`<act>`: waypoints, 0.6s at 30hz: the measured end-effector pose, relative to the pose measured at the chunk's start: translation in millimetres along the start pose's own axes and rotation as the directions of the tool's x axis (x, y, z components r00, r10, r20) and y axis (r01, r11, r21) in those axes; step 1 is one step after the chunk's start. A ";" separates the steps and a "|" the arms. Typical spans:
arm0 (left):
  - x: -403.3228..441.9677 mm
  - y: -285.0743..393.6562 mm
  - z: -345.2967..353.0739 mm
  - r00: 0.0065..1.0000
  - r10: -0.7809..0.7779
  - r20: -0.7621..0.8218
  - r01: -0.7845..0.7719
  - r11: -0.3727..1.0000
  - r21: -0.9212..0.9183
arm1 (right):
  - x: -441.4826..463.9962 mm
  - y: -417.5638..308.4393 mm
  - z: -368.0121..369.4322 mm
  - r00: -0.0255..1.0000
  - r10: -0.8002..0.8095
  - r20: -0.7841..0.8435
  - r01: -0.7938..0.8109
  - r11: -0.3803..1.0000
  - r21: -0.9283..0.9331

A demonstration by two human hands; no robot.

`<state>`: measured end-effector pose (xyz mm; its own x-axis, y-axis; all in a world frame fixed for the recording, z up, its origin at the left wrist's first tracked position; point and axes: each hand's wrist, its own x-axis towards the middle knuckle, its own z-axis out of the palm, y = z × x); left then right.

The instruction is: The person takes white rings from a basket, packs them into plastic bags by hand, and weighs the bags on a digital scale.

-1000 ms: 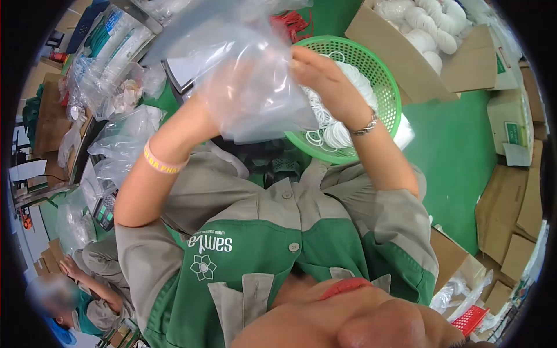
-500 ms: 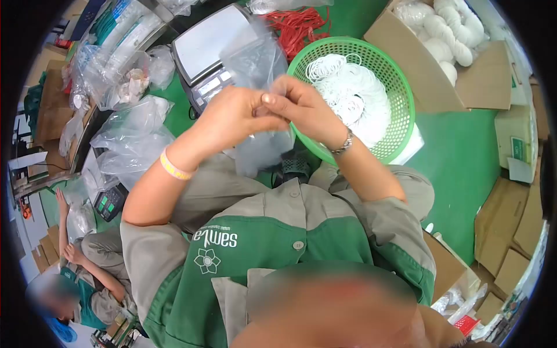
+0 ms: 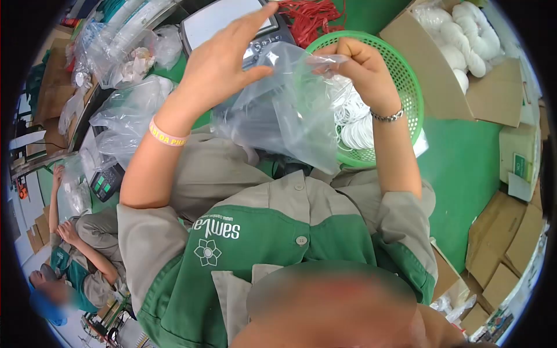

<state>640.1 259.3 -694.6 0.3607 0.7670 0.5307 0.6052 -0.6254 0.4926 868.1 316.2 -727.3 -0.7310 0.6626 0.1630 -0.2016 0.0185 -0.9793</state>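
My left hand is open, its fingers stretched out and the thumb apart, above the edge of a scale with a flat pale plate. Pinched in my right hand is the upper edge of a clear plastic bag, which hangs down over my lap, apparently with nothing in it. Behind the bag and right hand stands a green mesh basket holding coiled white cords. The bag hides part of the basket's left side.
Red cords lie behind the basket. A cardboard box with white skeins stands at the right. Plastic bags sit at the left. Another person sits at lower left, and flattened cardboard lies at right.
My hands were together at the bag's top. They have moved apart, left hand up and away, right hand to the right, and the bag now spreads wider.
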 end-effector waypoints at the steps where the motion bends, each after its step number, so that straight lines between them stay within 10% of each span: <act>1: 7.6 42.2 -16.7 0.821 -0.484 0.302 0.453 0.875 0.170 | 2.6 1.2 -5.1 1.000 -0.015 0.019 0.015 1.000 -0.028; 4: -10.6 40.8 6.1 0.876 -0.433 0.212 0.434 0.900 0.048 | 2.5 -2.9 -16.5 0.995 0.088 -0.055 -0.087 0.996 0.025; 6: -18.4 34.8 23.3 0.978 -0.166 0.130 0.147 0.979 0.143 | -0.8 6.1 -34.2 0.983 0.171 -0.058 -0.164 0.979 0.117; 10: -20.5 29.4 22.7 0.980 -0.146 0.136 0.125 0.981 0.150 | -12.3 32.0 -75.0 0.962 0.129 0.242 -0.191 0.949 0.253; 12: -19.3 24.3 12.5 0.981 -0.178 0.069 0.165 0.973 0.164 | -32.8 66.6 -126.8 0.903 0.422 -0.076 -0.428 0.875 -0.226; 14: -15.3 29.7 -3.9 0.967 -0.242 0.078 0.209 0.931 0.298 | -71.3 127.0 -172.3 0.721 0.617 -0.317 -0.570 0.266 -0.778; 16: -22.8 18.5 -18.7 0.968 -0.218 0.125 0.147 0.894 0.423 | -117.7 160.3 -157.2 0.576 0.554 -0.601 -0.483 -0.362 -0.797; 18: -21.4 18.1 -25.2 0.955 -0.282 0.086 0.216 0.868 0.447 | -143.5 177.5 -132.4 0.575 0.565 -0.592 -0.447 -0.389 -0.805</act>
<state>625.4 228.0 -679.7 0.2350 0.9217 0.3086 0.9206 -0.3129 0.2336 1023.6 323.6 -940.4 -0.1483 0.8347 -0.5303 0.9303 0.2996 0.2115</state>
